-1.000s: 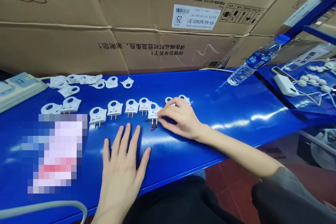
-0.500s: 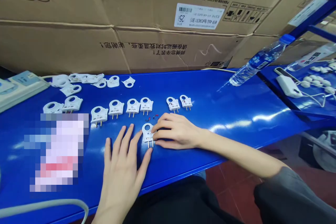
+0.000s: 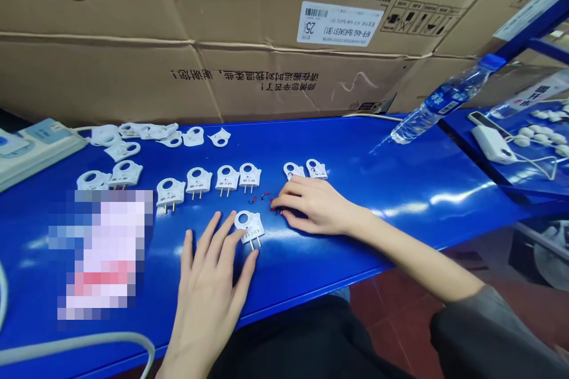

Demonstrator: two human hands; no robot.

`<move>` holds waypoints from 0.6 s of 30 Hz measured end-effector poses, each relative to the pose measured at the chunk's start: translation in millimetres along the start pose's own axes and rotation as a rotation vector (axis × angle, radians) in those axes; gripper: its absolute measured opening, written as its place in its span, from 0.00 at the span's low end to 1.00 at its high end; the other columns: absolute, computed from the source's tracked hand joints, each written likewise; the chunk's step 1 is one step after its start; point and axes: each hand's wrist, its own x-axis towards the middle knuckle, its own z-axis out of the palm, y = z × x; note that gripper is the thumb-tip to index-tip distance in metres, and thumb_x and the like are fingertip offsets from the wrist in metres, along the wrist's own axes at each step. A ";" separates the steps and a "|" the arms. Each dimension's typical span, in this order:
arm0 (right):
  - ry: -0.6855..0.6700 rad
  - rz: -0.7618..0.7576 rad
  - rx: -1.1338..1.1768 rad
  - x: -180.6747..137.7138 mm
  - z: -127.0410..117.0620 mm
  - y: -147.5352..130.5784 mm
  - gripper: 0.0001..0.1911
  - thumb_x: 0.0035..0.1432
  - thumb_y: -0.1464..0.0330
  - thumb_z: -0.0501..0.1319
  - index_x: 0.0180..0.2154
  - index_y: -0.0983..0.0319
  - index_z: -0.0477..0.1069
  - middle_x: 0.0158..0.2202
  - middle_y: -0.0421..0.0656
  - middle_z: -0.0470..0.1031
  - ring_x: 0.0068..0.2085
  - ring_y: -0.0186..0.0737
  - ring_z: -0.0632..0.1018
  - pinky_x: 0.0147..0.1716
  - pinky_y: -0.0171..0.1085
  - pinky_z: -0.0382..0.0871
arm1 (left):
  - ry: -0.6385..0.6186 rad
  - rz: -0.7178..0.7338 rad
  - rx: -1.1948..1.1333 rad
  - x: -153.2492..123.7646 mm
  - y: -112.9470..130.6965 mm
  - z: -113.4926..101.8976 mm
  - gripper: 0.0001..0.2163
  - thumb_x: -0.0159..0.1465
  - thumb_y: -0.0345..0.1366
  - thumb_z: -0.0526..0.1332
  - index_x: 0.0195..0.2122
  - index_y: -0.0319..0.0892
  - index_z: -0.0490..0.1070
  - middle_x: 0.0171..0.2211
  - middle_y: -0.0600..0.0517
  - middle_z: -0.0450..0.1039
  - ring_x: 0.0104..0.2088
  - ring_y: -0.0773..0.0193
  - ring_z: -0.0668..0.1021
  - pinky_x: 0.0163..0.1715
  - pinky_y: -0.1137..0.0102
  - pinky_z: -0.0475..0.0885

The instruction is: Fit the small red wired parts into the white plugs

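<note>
A white plug [image 3: 249, 226] lay flat on the blue table [image 3: 400, 189], its long axis running nearly front to back: ring end away, two prongs toward the person and slightly right. The left hand [image 3: 208, 284] was open and flat, fingertips touching the plug. The right hand [image 3: 317, 208] was palm down, fingertips at small red parts [image 3: 265, 195]; I could not tell whether it gripped any. The near table edge lay close behind the prongs. Bare tabletop stretched right toward a bottle [image 3: 440, 100].

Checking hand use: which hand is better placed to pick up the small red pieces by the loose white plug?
Probably right. The right hand has fingertips almost on the small red pieces, while the left hand lies flat, fingers against the loose white plug.
</note>
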 end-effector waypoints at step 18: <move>0.033 0.027 0.003 0.9 7.1 -3.3 0.11 0.73 0.69 0.55 0.49 0.62 0.75 0.50 0.50 0.78 0.48 0.44 0.77 0.44 0.41 0.73 | 0.064 0.018 -0.122 14.1 6.2 -5.6 0.14 0.73 0.42 0.59 0.57 0.46 0.68 0.65 0.44 0.71 0.60 0.49 0.77 0.60 0.52 0.71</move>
